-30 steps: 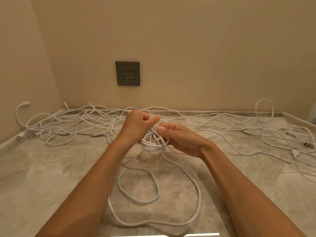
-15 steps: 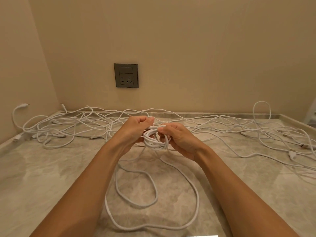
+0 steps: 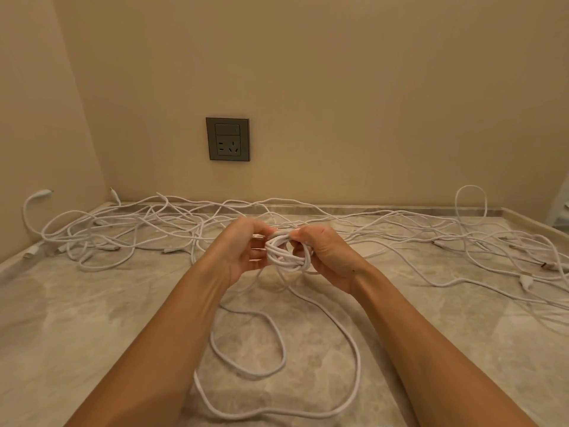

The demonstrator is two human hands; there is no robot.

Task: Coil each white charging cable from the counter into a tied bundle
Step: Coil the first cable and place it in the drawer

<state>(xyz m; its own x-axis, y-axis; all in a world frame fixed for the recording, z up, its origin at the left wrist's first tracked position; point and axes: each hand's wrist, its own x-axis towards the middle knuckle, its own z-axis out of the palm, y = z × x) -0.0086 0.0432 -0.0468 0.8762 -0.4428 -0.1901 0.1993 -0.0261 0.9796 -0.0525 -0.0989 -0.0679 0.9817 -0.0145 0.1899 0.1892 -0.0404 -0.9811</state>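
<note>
Above the counter (image 3: 92, 318), both hands (image 3: 243, 251) (image 3: 328, 257) grip a partly coiled white cable (image 3: 286, 255).

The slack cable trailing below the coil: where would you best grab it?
Probably the strand just under the coil, from above with the left hand: there it hangs clear of the counter, while the right hand holds the coil.

left hand (image 3: 243, 249) rolled palm-inward, coil (image 3: 278, 261) now exposed between hands
</note>
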